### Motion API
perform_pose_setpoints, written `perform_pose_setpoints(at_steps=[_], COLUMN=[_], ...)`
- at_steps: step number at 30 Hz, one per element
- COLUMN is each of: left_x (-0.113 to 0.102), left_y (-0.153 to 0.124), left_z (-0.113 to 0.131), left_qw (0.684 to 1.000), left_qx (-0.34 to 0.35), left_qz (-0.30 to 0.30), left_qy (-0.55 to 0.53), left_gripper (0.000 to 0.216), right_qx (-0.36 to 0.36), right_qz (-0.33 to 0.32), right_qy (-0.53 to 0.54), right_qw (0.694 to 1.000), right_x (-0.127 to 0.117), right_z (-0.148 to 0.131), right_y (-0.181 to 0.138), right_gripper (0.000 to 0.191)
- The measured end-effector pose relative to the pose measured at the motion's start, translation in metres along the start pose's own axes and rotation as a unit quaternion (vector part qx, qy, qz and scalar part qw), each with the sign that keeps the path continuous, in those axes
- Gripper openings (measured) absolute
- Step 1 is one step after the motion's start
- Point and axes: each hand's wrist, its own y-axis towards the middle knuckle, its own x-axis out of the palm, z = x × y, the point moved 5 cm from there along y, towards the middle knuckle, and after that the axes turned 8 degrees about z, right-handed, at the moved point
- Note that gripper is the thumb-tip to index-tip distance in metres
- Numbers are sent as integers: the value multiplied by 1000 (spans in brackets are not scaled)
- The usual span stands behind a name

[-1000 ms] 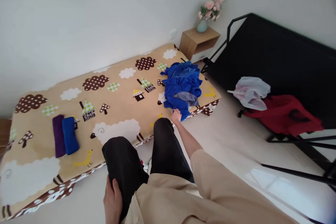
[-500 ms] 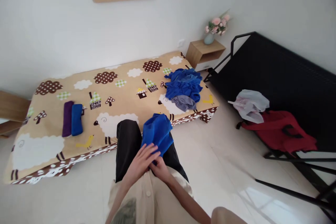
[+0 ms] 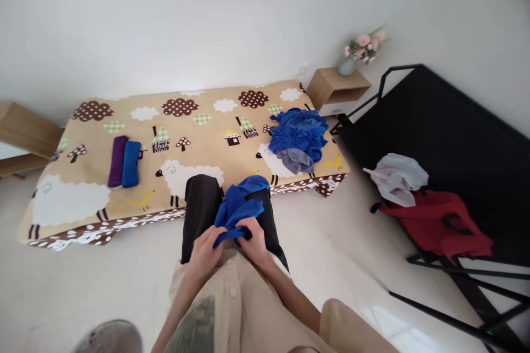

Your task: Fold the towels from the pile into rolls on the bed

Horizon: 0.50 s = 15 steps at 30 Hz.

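A crumpled blue cloth (image 3: 237,207) lies across my black-trousered thighs. My left hand (image 3: 208,246) pinches its near left edge, and my right hand (image 3: 253,240) grips the near right edge a short way off. Between them the edge hangs slightly slack. On the bed (image 3: 194,146) in front of me, to the left, lie a rolled purple cloth (image 3: 118,161) and a rolled blue cloth (image 3: 131,164), side by side. To the right on the bed is a loose heap of blue cloths (image 3: 298,131), with a grey-blue cloth (image 3: 296,160) at its near side.
A wooden nightstand (image 3: 337,85) with a vase of pink flowers (image 3: 346,67) stands past the bed's right end; another wooden cabinet (image 3: 31,129) is at the left. On the right, a black folding frame (image 3: 451,138) carries a red bag (image 3: 447,223) and a white plastic bag (image 3: 397,176).
My left hand has gone from lying flat on the blue cloth to pinching its edge. The cloth, spread over my lap before, is now bunched and folded. The view has shifted left.
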Motion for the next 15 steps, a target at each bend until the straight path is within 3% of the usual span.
perform_pose_setpoints(at_steps=[4, 7, 9, 11, 15], left_x=[-47, -68, -71, -66, -40], left_y=[-7, -10, -7, -4, -4], left_z=[-18, -36, -43, -41, -15], left_qw=[984, 970, 973, 984, 990], left_qx=[-85, -149, -173, -165, -108], left_qz=[153, 186, 147, 68, -67], left_qy=[42, 56, 41, 9, -53], left_gripper=[7, 4, 7, 18, 44], right_qx=[21, 31, 32, 30, 17], right_qz=[16, 21, 15, 2, -80], right_qy=[19, 58, 83, 89, 68], right_qw=[999, 998, 996, 996, 994], right_x=[8, 8, 8, 10, 21], right_z=[-1, -8, -13, -18, -22], right_y=[4, 5, 6, 6, 7], right_gripper=[26, 22, 28, 33, 21])
